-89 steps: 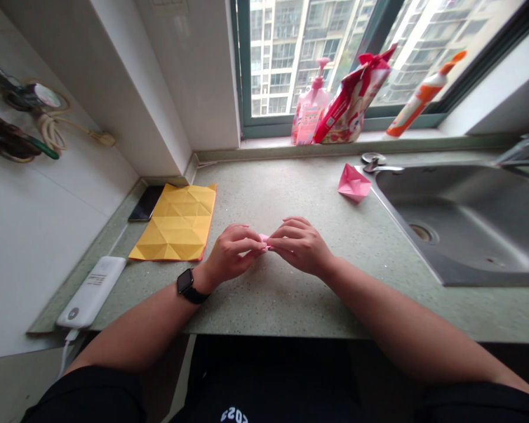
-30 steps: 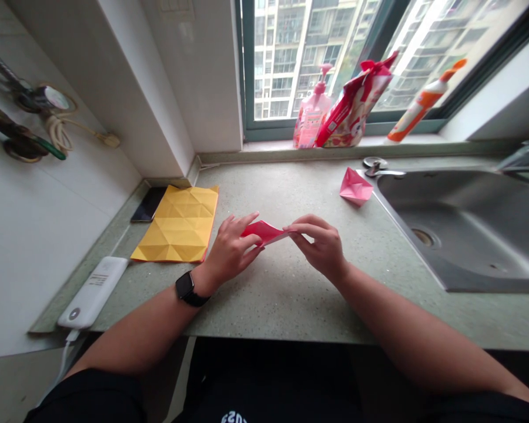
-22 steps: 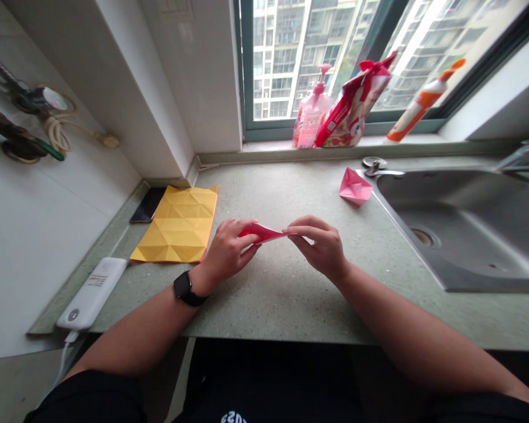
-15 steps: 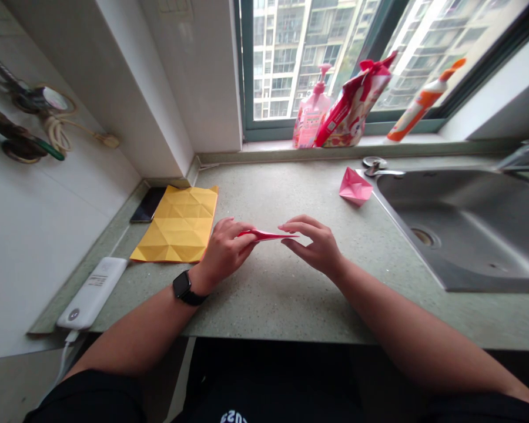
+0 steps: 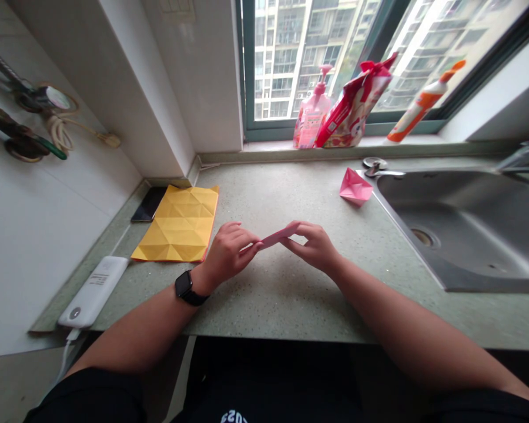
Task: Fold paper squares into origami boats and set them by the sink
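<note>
A small folded piece of pink paper (image 5: 275,236) is held above the counter, seen nearly edge-on and slanting up to the right. My left hand (image 5: 230,251) pinches its left end between thumb and fingers. At the other end, my right hand (image 5: 314,245) has its thumb below and fingers above the paper, closed on it. Creased yellow paper sheets (image 5: 176,223) lie flat to the left of my left hand. Farther back on the right, a folded pink paper shape (image 5: 355,187) stands on the counter beside the sink.
A steel sink (image 5: 441,282) takes up the right side. At left lie a white power bank (image 5: 94,291) with a cable and a dark phone (image 5: 149,204). On the sill stand a pink pump bottle (image 5: 311,117), a red bag (image 5: 355,108) and an orange-white bottle (image 5: 418,111).
The pink paper has turned from nearly level to slanting up to the right, showing more of its face. My right fingers have closed onto its right end.
</note>
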Motion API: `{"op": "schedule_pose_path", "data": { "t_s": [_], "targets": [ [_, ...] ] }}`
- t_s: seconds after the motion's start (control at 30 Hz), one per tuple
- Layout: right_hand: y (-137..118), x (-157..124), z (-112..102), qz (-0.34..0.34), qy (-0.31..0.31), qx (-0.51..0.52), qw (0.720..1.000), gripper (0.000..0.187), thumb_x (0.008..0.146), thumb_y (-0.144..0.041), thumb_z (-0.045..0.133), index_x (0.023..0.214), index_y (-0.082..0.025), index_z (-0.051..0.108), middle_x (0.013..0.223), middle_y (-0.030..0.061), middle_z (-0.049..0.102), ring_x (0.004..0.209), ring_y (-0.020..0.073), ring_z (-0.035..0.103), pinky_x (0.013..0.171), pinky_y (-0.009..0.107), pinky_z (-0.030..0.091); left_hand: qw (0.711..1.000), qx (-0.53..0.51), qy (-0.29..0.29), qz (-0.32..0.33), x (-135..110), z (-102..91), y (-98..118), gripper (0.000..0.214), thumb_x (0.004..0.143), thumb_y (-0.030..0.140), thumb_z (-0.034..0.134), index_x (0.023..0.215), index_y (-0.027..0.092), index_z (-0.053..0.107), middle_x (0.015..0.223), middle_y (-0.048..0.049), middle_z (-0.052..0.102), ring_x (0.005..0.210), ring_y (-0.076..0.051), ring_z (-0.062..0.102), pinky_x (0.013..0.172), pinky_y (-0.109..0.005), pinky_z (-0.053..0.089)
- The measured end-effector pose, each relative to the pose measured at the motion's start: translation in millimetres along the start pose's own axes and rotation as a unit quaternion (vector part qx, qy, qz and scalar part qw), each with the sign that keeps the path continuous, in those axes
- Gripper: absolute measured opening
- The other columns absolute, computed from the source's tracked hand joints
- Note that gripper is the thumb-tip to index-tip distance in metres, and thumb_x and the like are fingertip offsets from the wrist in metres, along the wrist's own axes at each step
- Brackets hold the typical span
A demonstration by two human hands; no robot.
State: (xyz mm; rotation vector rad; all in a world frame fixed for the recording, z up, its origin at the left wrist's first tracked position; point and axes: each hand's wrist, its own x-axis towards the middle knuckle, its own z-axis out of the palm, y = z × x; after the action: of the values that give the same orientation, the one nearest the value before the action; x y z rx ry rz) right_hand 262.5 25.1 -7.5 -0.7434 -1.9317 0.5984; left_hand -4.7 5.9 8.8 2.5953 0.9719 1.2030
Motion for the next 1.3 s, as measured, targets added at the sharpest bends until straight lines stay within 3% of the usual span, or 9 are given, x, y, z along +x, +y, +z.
{"op": "schedule_pose_path", "data": {
  "t_s": [0.13,0.23,0.33,0.43,0.57,0.7,1.03,1.17,1.3],
  "targets": [
    [2.5,0.1,2.9,0.125,-0.027,0.127,0.984,0.029,0.104,-0.049,0.073,0.095,-0.023,0.080,0.089,0.0042,0.080,0.080,0.0198,0.074,0.073,0.034,0.061,0.992,-0.098,-0.022,-0.079,2.2,0.1,3.6,0.030,0.110,0.037,0.063,0.088,0.022,0.077,0.083,-0.0027,0.080,0.079,-0.021,0.071,0.090,-0.039,0.056],
    [8.6,-1.2,7.6,0.186,-0.031,0.181,0.965,0.034,0.103,-0.055,0.073,0.109,-0.022,0.079,0.094,0.0060,0.081,0.083,0.0215,0.076,0.077,0.037,0.065,0.976,-0.146,-0.050,-0.154,3.2,2.7,3.0,0.036,0.108,0.041,0.064,0.080,0.021,0.074,0.082,-0.0019,0.079,0.076,-0.019,0.071,0.079,-0.033,0.053],
    [13.7,-2.8,9.2,0.197,0.016,0.083,0.977,0.041,0.103,-0.051,0.071,0.134,-0.024,0.071,0.104,0.0084,0.081,0.092,0.0249,0.078,0.084,0.043,0.067,0.964,-0.105,-0.082,-0.229,3.8,8.1,-0.8,0.038,0.107,0.042,0.063,0.077,0.020,0.074,0.083,-0.0022,0.079,0.081,-0.020,0.071,0.081,-0.033,0.051],
    [14.8,-4.8,7.8,0.138,0.014,-0.111,0.984,0.046,0.102,-0.042,0.069,0.145,-0.026,0.067,0.124,0.0134,0.077,0.114,0.0317,0.074,0.099,0.055,0.064,0.957,0.011,-0.117,-0.265,4.6,16.0,-4.7,0.034,0.105,0.037,0.063,0.079,0.021,0.076,0.085,-0.0039,0.079,0.092,-0.025,0.070,0.093,-0.039,0.049],
    [10.6,-9.0,12.9,0.059,-0.105,-0.250,0.961,0.045,0.104,-0.038,0.066,0.149,-0.028,0.067,0.144,0.0142,0.071,0.134,0.0353,0.066,0.116,0.061,0.054,0.945,0.101,-0.168,-0.262,5.7,24.4,-5.5,0.036,0.108,0.035,0.059,0.080,0.021,0.078,0.085,-0.0065,0.079,0.095,-0.027,0.068,0.094,-0.043,0.045],
    [6.5,-12.8,25.4,0.049,-0.188,-0.323,0.926,0.053,0.105,-0.044,0.067,0.154,-0.024,0.065,0.156,0.0154,0.066,0.143,0.0364,0.060,0.122,0.058,0.049,0.939,0.136,-0.183,-0.258,6.6,26.7,-4.6,0.036,0.109,0.034,0.057,0.086,0.020,0.081,0.087,-0.0084,0.080,0.097,-0.029,0.070,0.092,-0.043,0.043],
    [10.1,-8.9,33.1,0.066,-0.213,-0.378,0.898,0.054,0.110,-0.051,0.058,0.156,-0.023,0.065,0.162,0.0130,0.064,0.149,0.0371,0.056,0.125,0.057,0.043,0.928,0.178,-0.191,-0.267,10.9,26.4,-10.5,0.031,0.110,0.037,0.058,0.099,0.019,0.080,0.096,-0.0108,0.080,0.103,-0.031,0.071,0.095,-0.045,0.046],
    [10.1,-10.9,36.2,0.080,-0.223,-0.385,0.892,0.056,0.109,-0.052,0.060,0.156,-0.024,0.065,0.163,0.0119,0.063,0.151,0.0372,0.055,0.126,0.057,0.041,0.945,0.196,-0.160,-0.207,4.6,29.4,-9.3,0.026,0.108,0.033,0.061,0.125,0.018,0.073,0.125,-0.0138,0.076,0.120,-0.032,0.067,0.106,-0.048,0.050],
    [10.3,-12.9,38.3,0.090,-0.232,-0.391,0.886,0.059,0.109,-0.054,0.059,0.159,-0.023,0.063,0.165,0.0121,0.061,0.153,0.0390,0.053,0.128,0.059,0.039,0.961,0.172,-0.191,-0.105,-3.2,38.8,-12.6,0.041,0.113,0.028,0.044,0.148,0.016,0.064,0.155,-0.0155,0.066,0.147,-0.029,0.057,0.128,-0.049,0.039]
  ]
}}
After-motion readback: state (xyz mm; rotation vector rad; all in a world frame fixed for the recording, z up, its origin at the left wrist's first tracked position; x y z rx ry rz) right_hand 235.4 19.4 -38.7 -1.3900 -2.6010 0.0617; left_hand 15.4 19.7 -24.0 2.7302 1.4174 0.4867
